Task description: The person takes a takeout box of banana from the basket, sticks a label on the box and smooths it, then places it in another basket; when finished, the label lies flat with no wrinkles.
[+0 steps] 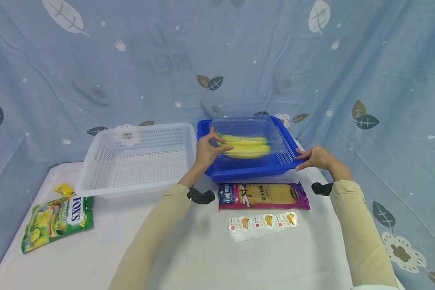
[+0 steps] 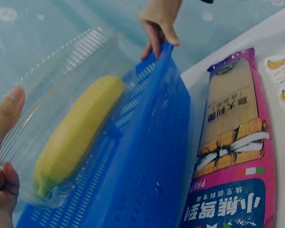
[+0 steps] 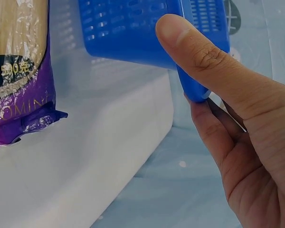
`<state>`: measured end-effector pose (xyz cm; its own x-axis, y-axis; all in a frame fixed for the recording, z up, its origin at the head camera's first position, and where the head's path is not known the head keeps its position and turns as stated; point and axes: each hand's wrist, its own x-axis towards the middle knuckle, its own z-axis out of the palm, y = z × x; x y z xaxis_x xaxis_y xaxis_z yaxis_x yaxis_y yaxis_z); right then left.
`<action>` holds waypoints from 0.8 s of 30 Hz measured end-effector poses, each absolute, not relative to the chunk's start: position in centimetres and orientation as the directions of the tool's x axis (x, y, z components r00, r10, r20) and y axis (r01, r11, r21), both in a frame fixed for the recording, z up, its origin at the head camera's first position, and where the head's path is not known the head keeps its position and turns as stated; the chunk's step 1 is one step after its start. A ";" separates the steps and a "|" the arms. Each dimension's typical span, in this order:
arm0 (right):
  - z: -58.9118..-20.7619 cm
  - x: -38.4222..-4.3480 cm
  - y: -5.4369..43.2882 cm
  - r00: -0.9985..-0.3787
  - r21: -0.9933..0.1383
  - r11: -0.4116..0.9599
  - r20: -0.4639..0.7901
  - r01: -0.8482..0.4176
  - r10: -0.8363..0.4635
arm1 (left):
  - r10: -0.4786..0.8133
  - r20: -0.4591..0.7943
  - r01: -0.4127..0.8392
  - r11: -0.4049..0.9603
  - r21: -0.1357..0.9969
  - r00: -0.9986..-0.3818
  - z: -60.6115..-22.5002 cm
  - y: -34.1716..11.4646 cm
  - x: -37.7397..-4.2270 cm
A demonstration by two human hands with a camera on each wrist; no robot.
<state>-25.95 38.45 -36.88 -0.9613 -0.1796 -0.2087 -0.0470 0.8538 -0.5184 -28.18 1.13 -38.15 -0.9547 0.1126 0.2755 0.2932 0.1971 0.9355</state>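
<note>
Pinching the box (image 1: pixel 248 124): the left hand (image 1: pixel 204 152), at the left end of the clear plastic, thumb and forefinger parted with the edge between them; how its other fingers lie, I cannot tell.
Box: in the upper part of the blue basket (image 1: pixel 248 174); long axis left to right, roughly along the basket's near rim; whether it touches the basket floor, I cannot tell.
Bananas (image 1: pixel 248 151): yellow, inside the box, side by side, long axis also left to right; the narrow, greenish end seen from the left wrist points back toward the left hand.
Right hand (image 1: pixel 318 158): at the basket's near right corner, thumb over the rim and fingers under it, gripping the edge between.
Pasta (image 1: pixel 264 196): on the table (image 1: pixel 112 257) just in front of the blue basket, long axis left to right, dark blue end to the left, purple end to the right.
Stickers (image 1: pixel 262 225): a strip nearer the person than the pasta, three banana pictures in a row.
White basket (image 1: pixel 141 187): just left of the blue basket.
Green bag (image 1: pixel 58 221): at far left, slanted, a small yellow packet (image 1: pixel 64 189) beside its upper edge.
</note>
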 end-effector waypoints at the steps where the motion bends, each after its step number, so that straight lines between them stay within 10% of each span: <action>1: -36.9 -25.9 38.4 -0.961 -0.519 0.854 -0.208 -0.047 -0.180 | 0.111 0.272 0.290 0.197 0.937 -0.956 -38.0 1.1 -28.1; 24: -36.8 -25.9 38.4 -0.964 -0.524 0.852 -0.212 -0.024 -0.157 | 0.089 0.280 0.293 0.199 0.935 -0.956 -36.5 -0.5 -25.3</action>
<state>-25.86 38.45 -36.83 -0.9645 -0.1572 -0.2122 -0.0237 0.8517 -0.5236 -25.32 -0.54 -36.54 -0.9557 0.0893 0.2804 0.2930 0.1994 0.9351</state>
